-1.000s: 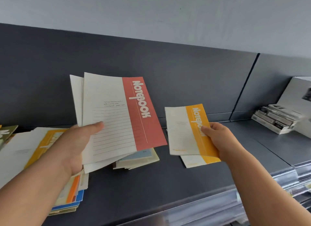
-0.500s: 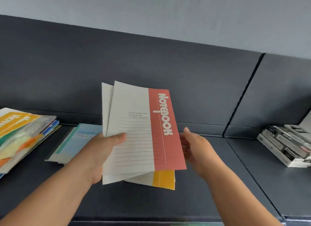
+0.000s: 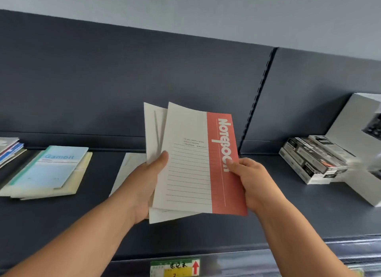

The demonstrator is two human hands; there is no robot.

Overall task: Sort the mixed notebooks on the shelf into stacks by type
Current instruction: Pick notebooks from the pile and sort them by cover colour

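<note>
red-strip notebooks [image 3: 191, 169] are hanging fanned above the shelf [image 3: 299, 215], the left hand [image 3: 142, 186] gripping their lower left edge and the right hand [image 3: 253, 182] pinching the top cover's red side. squaring them first, then laying them apart from the blue stack [image 3: 51, 169], is looking wisest.

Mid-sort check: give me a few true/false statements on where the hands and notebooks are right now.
1. Both the left hand and the right hand hold the red-banded notebook. True.
2. The blue Gambit notebook stands upright against the back panel. False: it lies flat on a small pile on the shelf.
3. The red-banded notebook is the only one held. False: a pale notebook fans out behind it.
4. Stacked boxes sit on the shelf to the right. True.
</note>
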